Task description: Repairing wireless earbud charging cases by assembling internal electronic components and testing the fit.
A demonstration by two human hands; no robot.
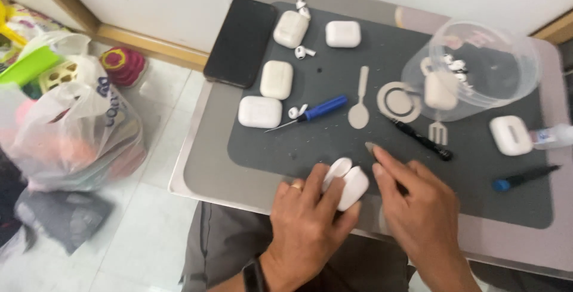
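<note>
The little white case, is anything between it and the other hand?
Nothing visible. The left hand holds the open white case at the mat's near edge. The right hand sits right beside it, fingertips close, with only bare mat in the small gap between them.

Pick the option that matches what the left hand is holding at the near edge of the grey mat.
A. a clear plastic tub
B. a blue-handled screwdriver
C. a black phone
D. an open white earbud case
D: the left hand grips an open white earbud case, its lid hinged up, while the blue-handled screwdriver, black phone and clear plastic tub lie farther back, untouched.
</note>
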